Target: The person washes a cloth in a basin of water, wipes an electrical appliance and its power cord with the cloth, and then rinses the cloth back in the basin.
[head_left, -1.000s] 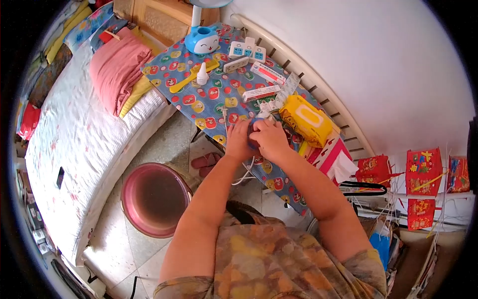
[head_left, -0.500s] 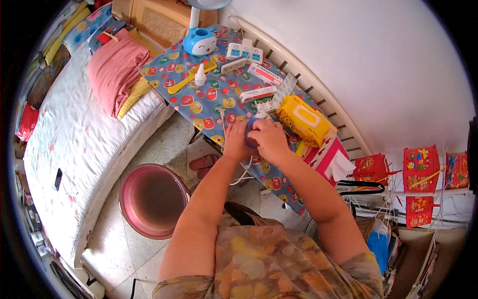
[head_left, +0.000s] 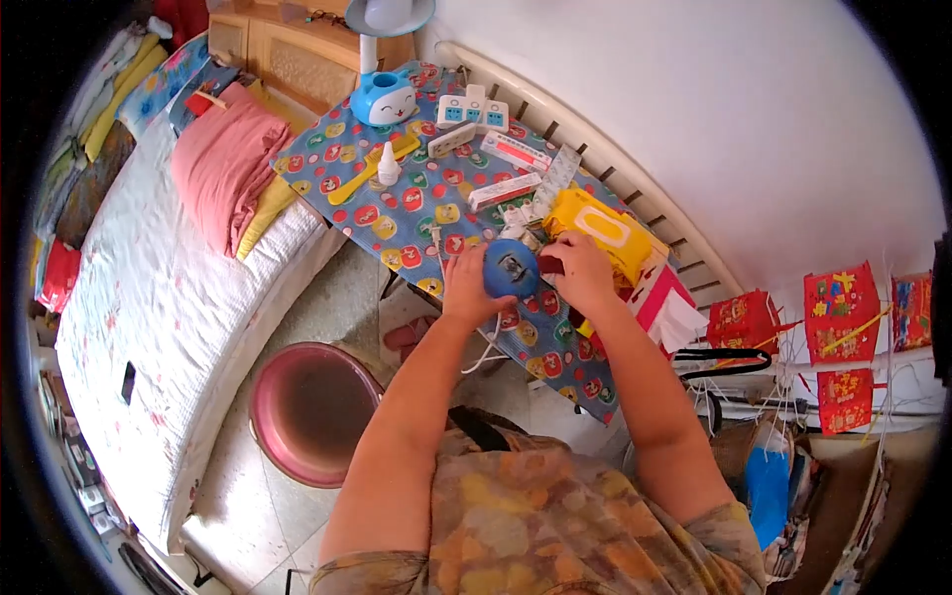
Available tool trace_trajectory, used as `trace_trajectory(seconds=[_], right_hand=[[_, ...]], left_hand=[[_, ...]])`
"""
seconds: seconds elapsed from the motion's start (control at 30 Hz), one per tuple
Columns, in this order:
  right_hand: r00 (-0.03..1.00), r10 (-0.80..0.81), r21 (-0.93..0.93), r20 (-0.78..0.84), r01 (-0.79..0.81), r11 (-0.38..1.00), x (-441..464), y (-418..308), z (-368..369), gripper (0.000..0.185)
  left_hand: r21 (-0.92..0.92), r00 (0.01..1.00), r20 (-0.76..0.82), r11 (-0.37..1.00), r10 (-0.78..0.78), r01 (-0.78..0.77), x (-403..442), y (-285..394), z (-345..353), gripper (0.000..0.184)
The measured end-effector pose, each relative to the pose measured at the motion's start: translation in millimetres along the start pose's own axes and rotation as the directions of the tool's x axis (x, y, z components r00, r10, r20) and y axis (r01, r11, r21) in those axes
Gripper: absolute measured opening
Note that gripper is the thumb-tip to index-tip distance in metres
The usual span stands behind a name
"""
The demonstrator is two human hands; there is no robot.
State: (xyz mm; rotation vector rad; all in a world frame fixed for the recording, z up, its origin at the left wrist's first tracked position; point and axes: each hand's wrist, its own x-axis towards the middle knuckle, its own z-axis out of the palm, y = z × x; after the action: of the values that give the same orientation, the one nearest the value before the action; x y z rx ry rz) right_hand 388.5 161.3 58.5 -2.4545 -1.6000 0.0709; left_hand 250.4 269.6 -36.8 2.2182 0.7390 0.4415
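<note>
My left hand (head_left: pixel 466 286) is closed around the left side of a round blue object (head_left: pixel 513 270) with a dark mark at its middle; I cannot make out its kind. Between the fingers of my right hand (head_left: pixel 585 275) is a small dark red piece (head_left: pixel 550 266), just right of the blue object. Beyond that hand lies a yellow pack of wipes (head_left: pixel 602 234). Small white packets (head_left: pixel 520 215) sit just above the blue object, and a white cable (head_left: pixel 488 349) hangs below it at the table edge.
The patterned tablecloth (head_left: pixel 421 203) carries a yellow comb (head_left: pixel 369 173), white bottle (head_left: pixel 388 165), thin boxes (head_left: pixel 504 191), power strip (head_left: pixel 474 109) and blue lamp (head_left: pixel 383 99). A tissue box (head_left: pixel 656 297) stands right. A pink bucket (head_left: pixel 266 416) and bed (head_left: pixel 129 327) are at left.
My hands have moved apart; the right one has come away to the right with the dark red piece. The blue object's round face now shows. The view has shifted slightly.
</note>
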Motion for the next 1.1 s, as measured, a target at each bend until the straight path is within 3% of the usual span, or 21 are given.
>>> trace_trajectory(seconds=[0.2,0.4,0.47,0.67,0.8,0.87,0.97,1.03,1.1], right_hand=[[0.994,-0.022,0.151,-0.104,0.038,0.988,10.4,3.1,35.9,0.032],[0.994,0.105,0.275,-0.013,-0.097,0.956,-11.0,5.6,42.9,0.036],[0.988,0.155,0.338,-0.026,-0.137,0.931,-22.5,9.6,53.0,0.036],[0.980,0.183,0.381,0.076,-0.198,0.903,-52.6,-8.1,44.2,0.032],[0.944,0.159,0.583,0.290,-0.306,0.753,-68.1,15.2,57.5,0.035],[0.955,0.184,0.583,0.232,-0.288,0.760,-78.6,18.9,59.8,0.038],[0.941,0.279,0.618,0.192,-0.337,0.710,-92.0,14.6,44.8,0.038],[0.913,0.334,0.766,0.233,-0.384,0.516,-100.7,16.1,46.3,0.039],[0.901,0.383,0.805,0.204,-0.377,0.458,-106.8,16.8,51.3,0.039]], left_hand=[[0.038,0.997,-0.064,0.999,0.033,-0.031,0.9,-3.4,5.5,0.093],[0.028,0.996,-0.081,0.999,0.028,-0.025,0.7,-0.6,5.8,0.092],[0.028,1.000,-0.015,0.999,0.020,-0.020,0.2,-1.9,3.2,0.094],[0.053,0.997,-0.017,0.996,0.071,-0.070,1.2,-3.2,4.7,0.094],[0.073,0.996,0.012,0.993,0.093,-0.094,7.9,-9.6,7.7,0.097],[0.056,0.998,0.060,0.998,0.022,-0.025,11.3,-6.9,7.7,0.101],[-0.014,0.996,0.009,0.996,0.086,-0.085,11.0,10.8,0.5,0.107],[0.065,0.991,0.065,0.991,0.114,-0.118,14.8,14.6,4.1,0.112],[0.140,0.983,0.120,0.977,0.142,-0.158,17.0,24.9,7.0,0.116]])
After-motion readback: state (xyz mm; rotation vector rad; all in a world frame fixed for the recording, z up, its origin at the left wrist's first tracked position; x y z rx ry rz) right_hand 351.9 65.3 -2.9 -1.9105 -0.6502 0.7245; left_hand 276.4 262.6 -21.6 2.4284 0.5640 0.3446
